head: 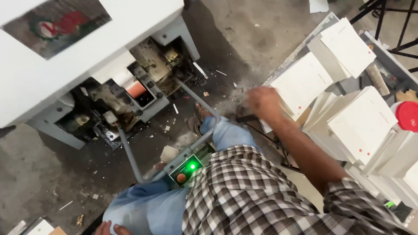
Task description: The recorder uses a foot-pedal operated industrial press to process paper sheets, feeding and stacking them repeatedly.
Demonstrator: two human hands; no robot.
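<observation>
Head view: our blurred right hand reaches beside the white card stack; finger state unreadable. Left hand rests on knee, fingers hidden.

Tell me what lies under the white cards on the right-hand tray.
More white cards in fanned stacks, resting on a grey metal tray. The tray's floor is mostly covered. The right hand hovers blurred at the tray's near edge.

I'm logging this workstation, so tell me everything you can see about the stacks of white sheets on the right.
The white sheet stacks look like paper or thin card, rectangular, each top sheet with small red dots near one corner. Several piles lie fanned and overlapping at different angles on a grey metal tray. Some sheets lean on edge between piles. The right hand, blurred, is at the near edge of the leftmost pile; contact cannot be confirmed. A red lid sits beside the stacks.
</observation>
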